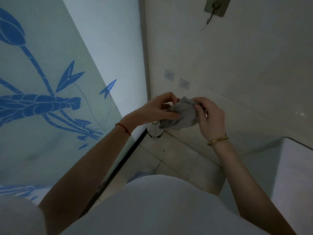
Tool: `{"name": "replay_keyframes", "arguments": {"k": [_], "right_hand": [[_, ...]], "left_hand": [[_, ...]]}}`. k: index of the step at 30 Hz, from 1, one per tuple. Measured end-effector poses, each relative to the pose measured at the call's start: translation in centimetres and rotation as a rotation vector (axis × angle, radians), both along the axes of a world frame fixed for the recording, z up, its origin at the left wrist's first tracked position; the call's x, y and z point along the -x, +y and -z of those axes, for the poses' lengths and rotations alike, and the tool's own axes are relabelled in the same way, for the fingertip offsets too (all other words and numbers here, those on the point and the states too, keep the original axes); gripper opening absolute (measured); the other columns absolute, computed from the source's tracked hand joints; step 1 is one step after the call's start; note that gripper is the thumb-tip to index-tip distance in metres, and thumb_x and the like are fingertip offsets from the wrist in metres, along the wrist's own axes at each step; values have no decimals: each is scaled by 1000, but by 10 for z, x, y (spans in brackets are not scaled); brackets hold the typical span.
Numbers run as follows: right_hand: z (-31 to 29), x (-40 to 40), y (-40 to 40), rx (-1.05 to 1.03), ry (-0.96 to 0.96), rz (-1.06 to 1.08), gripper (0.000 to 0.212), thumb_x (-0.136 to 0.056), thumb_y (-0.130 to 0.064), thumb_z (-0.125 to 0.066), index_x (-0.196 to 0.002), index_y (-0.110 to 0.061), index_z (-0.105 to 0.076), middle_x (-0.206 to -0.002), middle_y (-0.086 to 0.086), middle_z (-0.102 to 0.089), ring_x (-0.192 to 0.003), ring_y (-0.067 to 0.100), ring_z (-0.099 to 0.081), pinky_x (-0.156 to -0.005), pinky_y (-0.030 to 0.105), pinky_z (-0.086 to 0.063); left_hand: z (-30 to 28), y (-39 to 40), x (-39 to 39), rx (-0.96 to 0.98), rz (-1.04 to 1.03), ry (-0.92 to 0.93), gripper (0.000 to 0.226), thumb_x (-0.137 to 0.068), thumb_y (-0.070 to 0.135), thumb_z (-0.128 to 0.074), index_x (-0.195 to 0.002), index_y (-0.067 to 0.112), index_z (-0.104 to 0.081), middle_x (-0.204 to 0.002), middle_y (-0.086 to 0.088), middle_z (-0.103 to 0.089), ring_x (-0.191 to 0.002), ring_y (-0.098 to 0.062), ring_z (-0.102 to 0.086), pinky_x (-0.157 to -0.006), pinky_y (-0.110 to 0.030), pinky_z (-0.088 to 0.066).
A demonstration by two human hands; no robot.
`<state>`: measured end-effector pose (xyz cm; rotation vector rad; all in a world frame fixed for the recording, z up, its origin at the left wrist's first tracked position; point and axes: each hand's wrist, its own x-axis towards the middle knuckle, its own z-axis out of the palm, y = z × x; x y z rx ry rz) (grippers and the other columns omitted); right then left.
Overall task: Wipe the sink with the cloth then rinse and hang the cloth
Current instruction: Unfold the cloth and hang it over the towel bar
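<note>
The scene is dim and cool-toned. Soft daylight glows through the frosted glass panel (105, 39) on the left, brightest at its far edge. The right wall (245, 65) lies in grey shade. Straight lines bow towards the edges, and fine detail is soft throughout.

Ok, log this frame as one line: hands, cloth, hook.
left hand: grip on cloth | right hand: grip on cloth | grey cloth: bunched, held up | wall hook: bare, above | sink: not visible

floor (183, 155): beige tiles | on it: shiny metal cylinder (155, 130), perhaps a bin
</note>
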<state>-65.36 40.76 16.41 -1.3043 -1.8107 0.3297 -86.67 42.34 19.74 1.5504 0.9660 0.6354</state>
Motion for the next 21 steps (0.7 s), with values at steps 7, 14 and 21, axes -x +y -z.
{"name": "replay_keyframes", "arguments": {"k": [7, 14, 21], "right_hand": [[-21, 24, 8, -86, 2, 195, 16, -98, -12, -53, -103, -15, -67, -91, -9, -65, -77, 18, -55, -67, 27, -42], [-30, 45, 1, -101, -82, 381, 21, -98, -24, -50, -101, -19, -70, -76, 1, -63, -75, 16, -49, -68, 31, -39], [-40, 49, -8, 8, -63, 375, 27, -96, -32, -46, -98, -18, -68, -71, 9, -57, -83, 19, -45, -71, 29, -38]], "left_hand": [[-25, 50, 15, 187, 172, -101, 5, -102, 16, -48, -99, 14, -50, -102, -4, -59, -86, -12, -61, -74, -26, -55], [-34, 80, 24, -222, 344, 233, 12, -93, 17, -66, -99, 6, -64, -101, -19, -71, -91, -26, -69, -86, -48, -56], [-47, 88, 31, -637, 358, 202, 10, -93, 21, -66, -89, 14, -62, -89, -2, -64, -88, -17, -64, -91, -42, -53]]}}
